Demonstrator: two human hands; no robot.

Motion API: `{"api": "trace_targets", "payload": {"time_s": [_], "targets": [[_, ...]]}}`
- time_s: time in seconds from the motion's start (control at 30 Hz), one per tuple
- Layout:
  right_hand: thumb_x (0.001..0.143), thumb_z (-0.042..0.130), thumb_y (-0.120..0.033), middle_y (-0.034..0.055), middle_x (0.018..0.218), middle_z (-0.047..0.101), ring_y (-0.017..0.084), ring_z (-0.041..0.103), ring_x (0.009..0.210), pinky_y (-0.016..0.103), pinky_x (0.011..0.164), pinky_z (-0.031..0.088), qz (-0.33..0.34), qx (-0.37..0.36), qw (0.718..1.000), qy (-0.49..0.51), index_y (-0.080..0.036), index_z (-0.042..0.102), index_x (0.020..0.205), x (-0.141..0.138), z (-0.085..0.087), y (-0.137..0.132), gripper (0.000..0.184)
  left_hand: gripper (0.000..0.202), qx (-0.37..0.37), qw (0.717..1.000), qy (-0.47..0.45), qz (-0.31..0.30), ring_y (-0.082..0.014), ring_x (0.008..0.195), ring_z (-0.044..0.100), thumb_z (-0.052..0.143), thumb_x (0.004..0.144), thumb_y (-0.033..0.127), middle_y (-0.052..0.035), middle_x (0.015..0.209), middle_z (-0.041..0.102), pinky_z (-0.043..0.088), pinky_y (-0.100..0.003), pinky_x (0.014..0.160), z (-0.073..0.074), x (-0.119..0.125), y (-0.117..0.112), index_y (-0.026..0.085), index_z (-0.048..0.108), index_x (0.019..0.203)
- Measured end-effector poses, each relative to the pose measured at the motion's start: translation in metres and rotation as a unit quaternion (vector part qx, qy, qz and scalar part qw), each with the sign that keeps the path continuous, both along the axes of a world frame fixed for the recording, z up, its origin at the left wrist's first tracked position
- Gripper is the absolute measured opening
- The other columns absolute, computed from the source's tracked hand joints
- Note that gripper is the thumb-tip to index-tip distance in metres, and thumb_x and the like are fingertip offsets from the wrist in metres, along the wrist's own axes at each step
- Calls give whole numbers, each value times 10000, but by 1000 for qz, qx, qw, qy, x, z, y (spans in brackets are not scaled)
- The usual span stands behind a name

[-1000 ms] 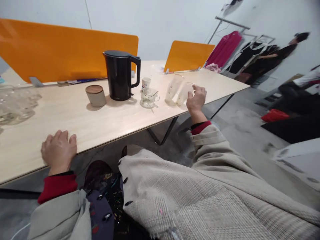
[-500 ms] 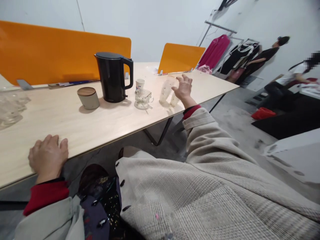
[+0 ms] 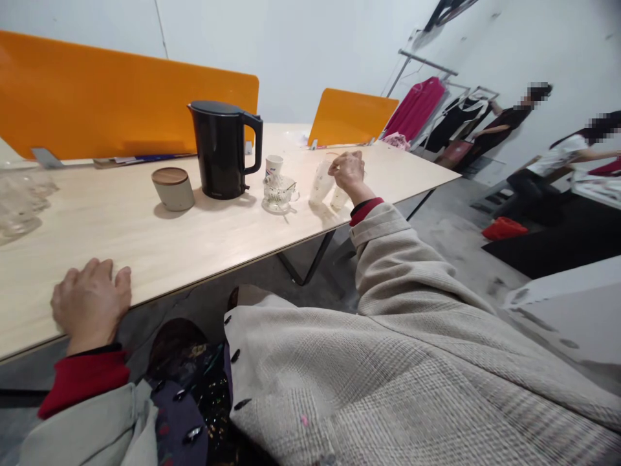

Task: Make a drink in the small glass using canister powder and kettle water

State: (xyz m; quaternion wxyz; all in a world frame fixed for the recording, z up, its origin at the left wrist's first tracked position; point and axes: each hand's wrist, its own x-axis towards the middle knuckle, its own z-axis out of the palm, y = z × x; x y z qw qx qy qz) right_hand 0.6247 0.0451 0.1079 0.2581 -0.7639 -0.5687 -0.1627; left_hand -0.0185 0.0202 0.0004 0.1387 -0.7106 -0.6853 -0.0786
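My right hand (image 3: pixel 347 172) reaches far across the wooden table (image 3: pixel 145 226) and closes over the rims of two clear plastic cups (image 3: pixel 322 184) that stand side by side. Left of the cups sit a glass dripper (image 3: pixel 278 189), a small paper cup (image 3: pixel 273 164), a black electric kettle (image 3: pixel 223 149) and a grey canister with a wooden lid (image 3: pixel 173 188). My left hand (image 3: pixel 90 303) rests on the table's near edge with its fingers curled loosely, holding nothing.
Orange divider panels (image 3: pixel 116 103) stand along the table's far side. Clear glassware (image 3: pixel 19 202) sits at the far left. Two people (image 3: pixel 504 123) stand by a clothes rack (image 3: pixel 427 97) at the right. A red object (image 3: pixel 502 228) lies on the grey floor.
My right hand moved from beside the cups up over their tops and closed on them. My left hand stayed on the table edge while the view shifted slightly.
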Motion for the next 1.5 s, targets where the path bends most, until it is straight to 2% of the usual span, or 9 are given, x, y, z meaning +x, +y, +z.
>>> {"api": "trace_targets", "payload": {"time_s": [0.13, 0.33, 0.6, 0.8, 0.97, 1.17, 1.3, 1.4, 1.5], "targets": [[1027, 688, -462, 143, 1154, 805, 365, 569, 1313, 560, 1211, 489, -29, 7, 998, 51, -218, 784, 856, -17, 1, -23, 313, 697, 2, 1000, -11, -5, -369, 1239, 642, 136, 1052, 520, -190, 1347, 756, 486, -468, 1006, -4, -2, 2, 182, 725, 1209], [923, 680, -271, 115, 1094, 827, 367, 591, 1264, 580, 1183, 504, 11, 35, 999, 40, -237, 808, 839, -53, -7, -61, 156, 692, 15, 1000, 0, -9, -360, 1192, 649, 137, 1058, 500, -195, 1305, 763, 478, -463, 976, -8, -4, 4, 166, 728, 1190], [910, 686, -224, 110, 1075, 844, 371, 630, 1194, 612, 1181, 457, 24, 11, 999, 22, -238, 830, 881, -66, -4, -64, 147, 674, 22, 999, -34, -10, -364, 1238, 634, 152, 1054, 527, -179, 1343, 751, 474, -469, 1009, -8, -4, 3, 200, 723, 1198], [1035, 548, -280, 130, 1150, 851, 362, 658, 1180, 566, 1168, 474, 27, -6, 1000, -5, -237, 859, 1048, -61, -6, -63, 314, 648, -4, 1000, -28, -12, -376, 1229, 631, 214, 1046, 521, -195, 1339, 739, 471, -478, 1002, -8, -6, 5, 173, 731, 1223], [998, 540, -250, 133, 1114, 864, 377, 714, 1153, 535, 1099, 515, 14, -17, 1000, 0, -225, 874, 1026, -63, -2, -62, 337, 680, 21, 999, -30, -10, -375, 1240, 632, 161, 1057, 516, -190, 1347, 756, 466, -470, 996, -8, -2, 2, 181, 734, 1207], [982, 538, -224, 139, 1085, 852, 366, 682, 1138, 513, 1082, 527, -16, 20, 1000, -3, -238, 840, 989, -67, 4, -59, 303, 677, 15, 1000, -9, -8, -385, 1202, 642, 178, 1060, 494, -201, 1319, 762, 472, -483, 960, -7, -2, 2, 155, 749, 1189], [999, 535, -236, 158, 1074, 829, 361, 669, 1137, 521, 1107, 517, -34, 59, 998, -13, -223, 806, 977, -62, 15, -62, 272, 634, 20, 1000, -17, -15, -380, 1192, 636, 228, 1051, 503, -194, 1318, 768, 484, -481, 968, -12, -7, 8, 173, 748, 1204], [1016, 558, -274, 125, 1003, 806, 335, 665, 1102, 531, 1114, 522, 7, 131, 991, -26, -243, 772, 940, -59, 29, -73, 229, 638, 35, 998, -41, -10, -378, 1218, 639, 225, 1043, 525, -178, 1327, 777, 491, -489, 1026, -15, -6, 9, 209, 752, 1211], [1055, 572, -329, 100, 998, 797, 313, 680, 1071, 542, 1112, 530, 74, 194, 978, -27, -254, 762, 951, -78, 41, -85, 229, 623, 44, 996, -78, -8, -389, 1273, 641, 260, 1036, 534, -176, 1348, 772, 486, -513, 1096, -15, -2, 5, 215, 762, 1222]]}}
